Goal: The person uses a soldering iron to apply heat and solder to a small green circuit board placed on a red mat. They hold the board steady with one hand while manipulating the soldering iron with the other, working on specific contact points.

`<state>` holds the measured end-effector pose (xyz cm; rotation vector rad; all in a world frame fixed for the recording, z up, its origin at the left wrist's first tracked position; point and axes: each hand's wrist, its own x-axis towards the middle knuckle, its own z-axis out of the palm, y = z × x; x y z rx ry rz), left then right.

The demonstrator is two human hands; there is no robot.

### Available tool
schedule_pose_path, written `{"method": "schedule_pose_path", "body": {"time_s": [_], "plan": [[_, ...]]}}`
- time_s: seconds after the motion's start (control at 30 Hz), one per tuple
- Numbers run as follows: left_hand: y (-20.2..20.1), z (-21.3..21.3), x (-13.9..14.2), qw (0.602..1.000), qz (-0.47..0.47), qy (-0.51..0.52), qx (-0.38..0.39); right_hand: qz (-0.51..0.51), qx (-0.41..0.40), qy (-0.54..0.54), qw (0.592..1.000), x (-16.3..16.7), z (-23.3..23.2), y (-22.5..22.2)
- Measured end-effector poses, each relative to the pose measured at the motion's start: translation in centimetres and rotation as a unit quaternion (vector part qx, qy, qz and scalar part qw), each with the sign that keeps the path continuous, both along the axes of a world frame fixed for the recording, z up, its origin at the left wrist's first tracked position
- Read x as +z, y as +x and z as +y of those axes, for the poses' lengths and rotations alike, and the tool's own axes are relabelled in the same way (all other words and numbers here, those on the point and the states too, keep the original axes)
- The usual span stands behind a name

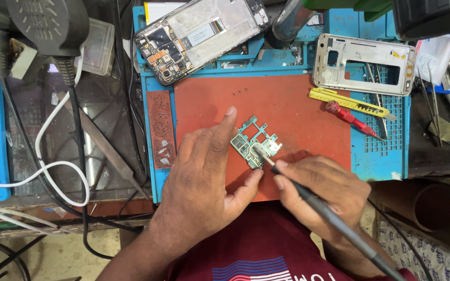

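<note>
The small green circuit board (254, 144) with its irregular outline lies flat on the red-orange rubber mat (287, 109), which sits inside the blue silicone repair mat (381, 151) on the worktop. The left hand (204, 177) lies over the red mat with the forefinger stretched along the left edge of the board and the thumb touching its lower edge; the hand is half open and pins the board more than it grips it. The right hand (321, 190) is closed around a dark slim rod-shaped tool (334, 218), held like a pen, and the pale tip meets the board near its middle, beside a silver shield.

In my judgement the main risk is a slip. The board is held only at two edges, so a sideways push from the tip could make it slide or turn, and the tip could scrape small parts. If the tool is hot, which I cannot tell, the left thumb is very near to it.

A few tiny dark screws (240, 92) lie loose on the red mat above the board; a sleeve or a moving hand could sweep them off. The red-handled screwdriver (351, 118) and the yellow utility knife (347, 102) lie well apart, on the right.
</note>
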<state>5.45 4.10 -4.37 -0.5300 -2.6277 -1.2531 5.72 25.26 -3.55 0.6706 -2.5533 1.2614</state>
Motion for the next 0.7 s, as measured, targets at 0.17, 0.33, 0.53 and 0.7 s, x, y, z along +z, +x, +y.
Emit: {"method": "schedule_pose_path", "body": {"time_s": [0.17, 0.33, 0.53, 0.7], "plan": [[0.0, 0.0, -0.1, 1.0, 0.001, -0.007, 0.003, -0.004, -0.005, 0.003, 1.0, 0.0, 0.1, 0.0], [-0.1, 0.0, 0.0, 1.0, -0.006, -0.005, 0.002, -0.013, -0.01, -0.002, 1.0, 0.1, -0.1, 0.1], [-0.1, 0.1, 0.2, 1.0, 0.0, -0.015, 0.009, -0.002, -0.002, -0.014, 1.0, -0.5, 0.4, 0.0], [-0.3, 0.9, -0.2, 0.998, 0.014, -0.05, 0.023, -0.003, 0.018, -0.049, 0.999, -1.2, 1.9, 0.1]]}}
